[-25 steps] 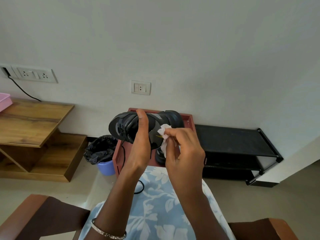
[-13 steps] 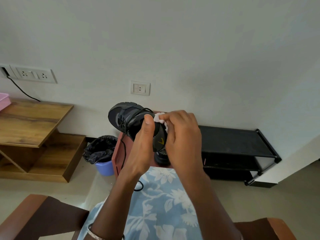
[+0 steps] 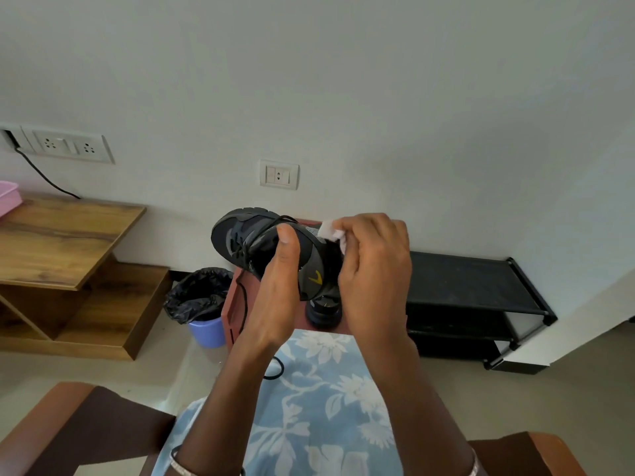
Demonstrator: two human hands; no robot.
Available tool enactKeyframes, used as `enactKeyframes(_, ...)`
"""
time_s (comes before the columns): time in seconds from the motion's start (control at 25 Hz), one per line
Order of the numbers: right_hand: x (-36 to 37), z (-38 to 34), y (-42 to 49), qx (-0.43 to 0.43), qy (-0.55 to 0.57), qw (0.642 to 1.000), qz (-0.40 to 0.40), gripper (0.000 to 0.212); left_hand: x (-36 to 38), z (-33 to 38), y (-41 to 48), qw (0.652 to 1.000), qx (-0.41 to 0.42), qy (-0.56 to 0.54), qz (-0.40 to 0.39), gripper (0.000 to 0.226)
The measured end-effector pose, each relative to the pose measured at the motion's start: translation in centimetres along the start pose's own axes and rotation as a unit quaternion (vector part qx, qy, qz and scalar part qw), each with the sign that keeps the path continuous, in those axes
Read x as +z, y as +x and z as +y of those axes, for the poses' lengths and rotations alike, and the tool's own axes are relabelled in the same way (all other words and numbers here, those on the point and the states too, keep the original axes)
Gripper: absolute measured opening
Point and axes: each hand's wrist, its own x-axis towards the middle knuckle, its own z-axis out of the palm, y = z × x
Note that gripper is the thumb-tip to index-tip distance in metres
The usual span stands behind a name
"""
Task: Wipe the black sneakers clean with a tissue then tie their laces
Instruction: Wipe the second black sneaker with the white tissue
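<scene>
- The left hand (image 3: 278, 297) grips a black sneaker (image 3: 247, 242) held up in the air at the centre of the scene. The thumb lies across its side and the other fingers are hidden behind the shoe.
- The right hand (image 3: 374, 269) has its fingers curled round a white tissue (image 3: 330, 231), pressing it against the right end of that sneaker.
- The sneaker's toe points left, and a loose black lace (image 3: 244, 304) hangs down from it.
- A yellow chevron-like logo (image 3: 316, 278) shows on the sneaker's side; no lettering can be read.
- The second black sneaker (image 3: 323, 312) stands on a red-brown stool (image 3: 230, 304) just below the hands.
- A blue bin with a black bag (image 3: 202, 297) stands left of the stool, and a black shoe rack (image 3: 464, 283) stands to its right.
- The wall socket panel (image 3: 67, 147) and the switch plate (image 3: 279, 174) on the far wall carry no readable writing.
</scene>
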Motion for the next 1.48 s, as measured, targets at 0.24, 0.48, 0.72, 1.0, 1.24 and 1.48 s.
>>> enactKeyframes(0.24,-0.7,0.4,-5.7,-0.009,0.0,0.998,0.063,0.018,-0.5,0.5,0.3,0.999,-0.013,-0.03,0.027,0.091)
enactKeyframes(0.48,-0.8,0.4,-1.2,0.037,-0.005,0.999,0.024,0.019,-0.3,0.2,0.3,1.0,-0.009,0.018,0.008,0.089)
enactKeyframes(0.72,-1.0,1.5,-1.8,0.034,0.105,0.994,0.006,0.016,-1.0,-0.2,1.1,0.995,-0.043,-0.065,0.06,0.117)
enactKeyframes(1.0,0.0,1.9,-5.3,0.022,0.079,0.994,0.077,0.025,-1.3,1.0,2.0,0.993,-0.079,-0.078,0.032,0.107)
enactKeyframes(1.24,1.0,1.9,0.3,-0.001,0.06,0.998,0.013,0.036,-1.9,2.0,2.6,0.988,-0.112,0.013,-0.104,0.076)
enactKeyframes(1.48,1.1,1.3,-4.3,0.016,0.065,0.996,0.062,0.03,-2.1,2.2,2.4,0.987,-0.118,-0.043,-0.102,0.087)
